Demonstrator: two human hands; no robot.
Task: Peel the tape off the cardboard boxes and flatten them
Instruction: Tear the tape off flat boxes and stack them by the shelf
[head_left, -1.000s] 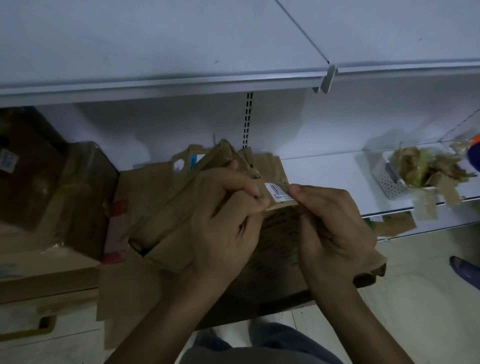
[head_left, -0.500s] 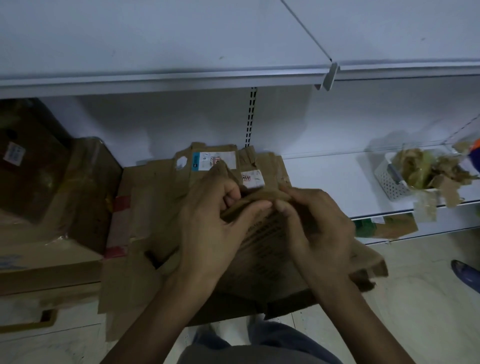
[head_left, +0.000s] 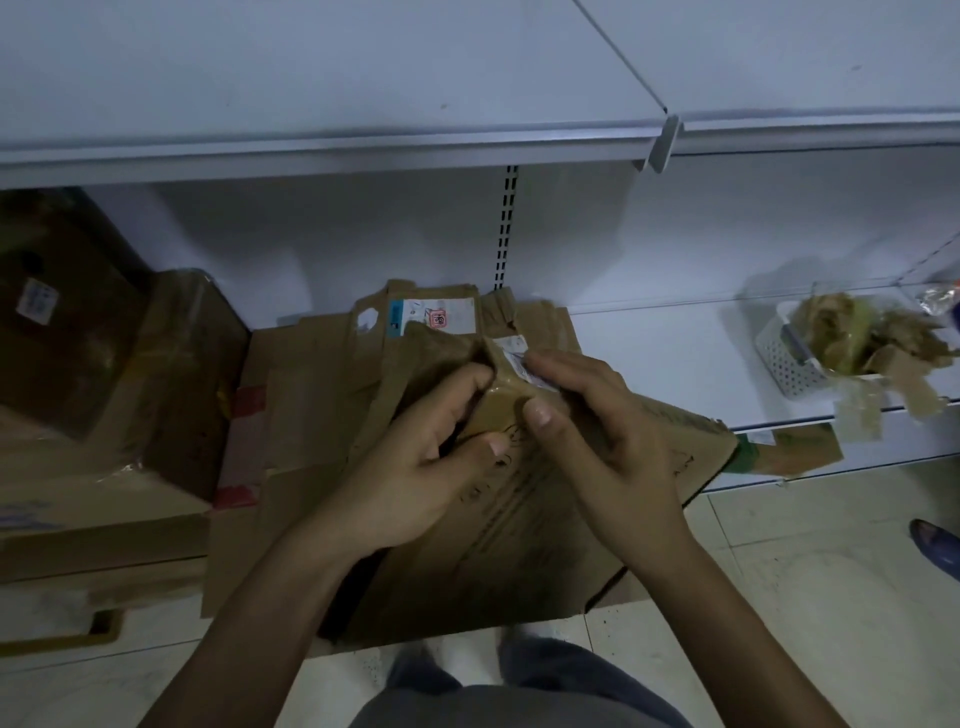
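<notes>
Pinching lifted end of brown tape strip (head_left: 500, 402) between thumb and forefinger of right hand (head_left: 613, 441), just below white label (head_left: 515, 359). Gripping top edge of cardboard box (head_left: 545, 530) with curled fingers of left hand (head_left: 426, 467), just beside tape. Holding box, half collapsed, in front of flattened cardboard stack (head_left: 311, 374) at white shelf (head_left: 675, 353). Probably light, stiff yet bendy board; thin sticky tape, likely to tear. Best grip: low on tape, board braced alongside. White basket (head_left: 779, 358) of tape scraps (head_left: 852, 332) well right.

White metal shelving (head_left: 332, 140) stands over a pale tiled floor (head_left: 810, 613) in dim light
</notes>
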